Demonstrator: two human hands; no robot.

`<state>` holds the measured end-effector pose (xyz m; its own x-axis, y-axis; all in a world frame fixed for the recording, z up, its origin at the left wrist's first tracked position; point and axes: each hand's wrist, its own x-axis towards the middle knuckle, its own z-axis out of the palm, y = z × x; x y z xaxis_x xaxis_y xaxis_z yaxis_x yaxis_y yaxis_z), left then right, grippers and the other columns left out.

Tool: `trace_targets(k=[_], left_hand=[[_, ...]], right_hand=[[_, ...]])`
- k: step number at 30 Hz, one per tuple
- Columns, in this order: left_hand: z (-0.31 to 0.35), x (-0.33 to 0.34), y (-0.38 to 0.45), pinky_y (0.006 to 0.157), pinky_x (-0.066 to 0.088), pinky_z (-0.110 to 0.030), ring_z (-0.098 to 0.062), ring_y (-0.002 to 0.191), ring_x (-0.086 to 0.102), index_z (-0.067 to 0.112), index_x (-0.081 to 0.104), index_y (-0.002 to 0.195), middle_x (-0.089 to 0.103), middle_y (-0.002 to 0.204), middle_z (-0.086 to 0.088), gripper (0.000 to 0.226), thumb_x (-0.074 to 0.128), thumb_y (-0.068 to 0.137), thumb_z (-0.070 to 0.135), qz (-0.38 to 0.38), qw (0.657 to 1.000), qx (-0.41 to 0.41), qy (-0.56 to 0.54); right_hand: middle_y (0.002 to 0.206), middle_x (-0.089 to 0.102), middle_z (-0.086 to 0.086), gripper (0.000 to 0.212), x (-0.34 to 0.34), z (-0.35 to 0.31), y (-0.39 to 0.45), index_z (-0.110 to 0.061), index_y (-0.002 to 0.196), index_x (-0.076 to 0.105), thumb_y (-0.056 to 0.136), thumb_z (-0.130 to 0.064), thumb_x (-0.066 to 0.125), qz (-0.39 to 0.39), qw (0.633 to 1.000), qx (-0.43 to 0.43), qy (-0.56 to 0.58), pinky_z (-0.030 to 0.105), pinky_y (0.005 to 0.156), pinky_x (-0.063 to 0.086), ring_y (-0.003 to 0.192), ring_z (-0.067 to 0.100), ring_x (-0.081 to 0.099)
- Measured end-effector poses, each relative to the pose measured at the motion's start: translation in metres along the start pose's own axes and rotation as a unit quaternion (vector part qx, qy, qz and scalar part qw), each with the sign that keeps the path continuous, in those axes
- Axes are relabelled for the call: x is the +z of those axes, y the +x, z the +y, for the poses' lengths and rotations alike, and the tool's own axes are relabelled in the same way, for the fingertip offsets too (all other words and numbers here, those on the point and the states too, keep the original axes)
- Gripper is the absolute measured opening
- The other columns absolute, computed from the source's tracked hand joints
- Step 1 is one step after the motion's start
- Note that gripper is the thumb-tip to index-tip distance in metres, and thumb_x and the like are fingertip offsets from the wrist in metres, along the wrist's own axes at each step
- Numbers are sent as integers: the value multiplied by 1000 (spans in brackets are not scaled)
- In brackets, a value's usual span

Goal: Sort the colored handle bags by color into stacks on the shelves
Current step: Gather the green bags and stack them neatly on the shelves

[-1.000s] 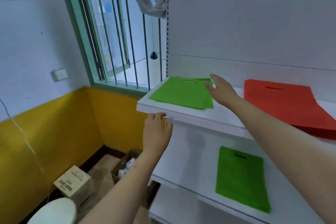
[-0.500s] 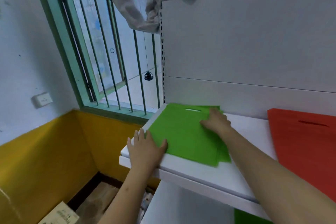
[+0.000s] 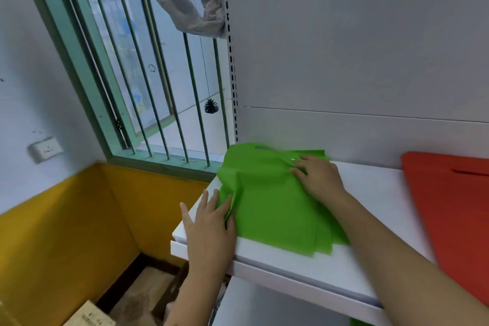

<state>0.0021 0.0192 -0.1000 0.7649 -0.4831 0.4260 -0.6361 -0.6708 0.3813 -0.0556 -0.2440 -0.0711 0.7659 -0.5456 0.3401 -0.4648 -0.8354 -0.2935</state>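
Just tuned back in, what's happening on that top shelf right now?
A person is squaring up the green bags on the shelf. The left hand presses against the stack's left edge, which is bunched up there, and the right hand rests on the top bag near its handle slot, fingers gathering the fabric. The layers are fanned out at the near edge, not yet flush. Red bags lie apart to the right on the same shelf.

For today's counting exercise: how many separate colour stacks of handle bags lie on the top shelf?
2. The green bag stack lies at the shelf's left end under both hands; the red bag stack lies at the right, cut off by the frame. More may be out of view.
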Motion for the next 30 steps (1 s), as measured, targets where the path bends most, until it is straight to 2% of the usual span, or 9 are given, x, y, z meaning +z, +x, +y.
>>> trace_targets(k=[4, 7, 10, 13, 16, 19, 22, 25, 30], left_hand=[[-4, -6, -7, 122, 7, -41, -8, 137, 37, 39, 34, 148, 42, 151, 1, 65, 48, 95, 4, 36, 991, 63, -114], [-5, -12, -6, 109, 32, -16, 4, 126, 44, 44, 29, 149, 49, 143, 9, 77, 43, 93, -7, 23, 966, 78, -246], [2, -24, -7, 84, 36, -3, 7, 105, 48, 42, 34, 147, 52, 119, 9, 76, 45, 93, -9, 28, 938, 9, -344], [3, -36, -8, 90, 45, -20, 5, 108, 52, 45, 57, 130, 55, 121, 15, 70, 51, 89, -12, 23, 893, -72, -445], [-3, -41, -10, 95, 52, -43, -15, 112, 59, 43, 68, 115, 61, 123, 8, 58, 60, 84, -6, 14, 873, -136, -469], [-2, -45, -22, 94, 54, -39, -13, 107, 64, 35, 73, 108, 67, 118, 6, 26, 70, 89, 18, 20, 858, -180, -481], [-3, -45, -38, 96, 52, -41, -13, 109, 62, 35, 76, 101, 67, 115, 10, 18, 69, 89, 23, 59, 854, -216, -469], [-8, -43, -54, 84, 58, -44, -20, 101, 67, 43, 68, 112, 62, 116, 10, 38, 68, 89, 14, 68, 826, -260, -495], [-30, -54, -95, 87, 57, -49, -24, 101, 70, 35, 59, 125, 68, 116, 4, 45, 70, 87, 14, 57, 796, -322, -509]], right_hand=[[154, 35, -7, 40, -14, 2, -2, -36, 136, 52, 101, -48, 36, -3, 998, 0, 67, 40, 105, 39, 139, 19, 36], [151, 41, -2, 42, -19, 6, -3, -35, 137, 52, 101, -48, 35, 10, 997, 0, 78, 43, 107, 39, 137, 22, 40], [131, 62, 1, 33, -21, 2, -5, -27, 127, 63, 99, -39, 49, 56, 979, 6, 194, 32, 99, 44, 122, 23, 55], [113, 71, -3, 26, -27, -6, -7, -19, 114, 72, 92, -29, 64, 97, 930, 51, 351, 19, 88, 42, 103, 9, 62], [105, 73, -1, 21, -24, -4, -3, -17, 106, 74, 88, -27, 70, 135, 864, 113, 472, 24, 90, 48, 93, 9, 64], [114, 68, 5, 30, -17, 2, 2, -17, 114, 68, 84, -12, 72, 139, 797, 170, 563, 32, 94, 51, 102, 17, 64], [139, 49, 8, 66, -16, 3, 6, -16, 142, 43, 83, -3, 70, 76, 771, 217, 594, 36, 94, 49, 119, 25, 55], [142, 43, 15, 83, -17, -3, 9, -6, 151, 24, 83, 1, 69, -2, 738, 238, 631, 35, 89, 49, 115, 28, 55], [115, 68, 14, 41, -22, -12, 3, 0, 125, 59, 86, -6, 68, -79, 771, 162, 611, 37, 91, 55, 96, 25, 68]])
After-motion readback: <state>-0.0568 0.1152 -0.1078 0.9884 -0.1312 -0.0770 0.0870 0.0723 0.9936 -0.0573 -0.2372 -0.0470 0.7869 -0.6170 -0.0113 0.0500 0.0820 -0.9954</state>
